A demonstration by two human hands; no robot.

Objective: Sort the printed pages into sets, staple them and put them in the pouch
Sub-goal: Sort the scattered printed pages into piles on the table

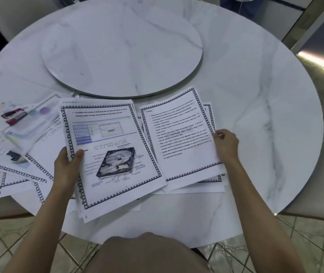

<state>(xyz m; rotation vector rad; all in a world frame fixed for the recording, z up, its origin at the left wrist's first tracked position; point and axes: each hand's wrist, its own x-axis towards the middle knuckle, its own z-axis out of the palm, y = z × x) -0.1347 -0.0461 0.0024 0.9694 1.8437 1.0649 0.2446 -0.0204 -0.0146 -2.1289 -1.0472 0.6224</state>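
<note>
My left hand grips the left edge of a stack of bordered pages; its top sheet, the hard-drive page, shows a picture of a disk drive. My right hand pinches the right edge of a text page that lies on a second pile to the right. More bordered pages are spread loosely at the left. A red and black stapler rests on a clear plastic pouch at the far left.
The round white marble table carries a raised turntable in its middle. A chair seat stands at the right, beyond the table's edge. Tiled floor shows below, and a person's legs at the far top.
</note>
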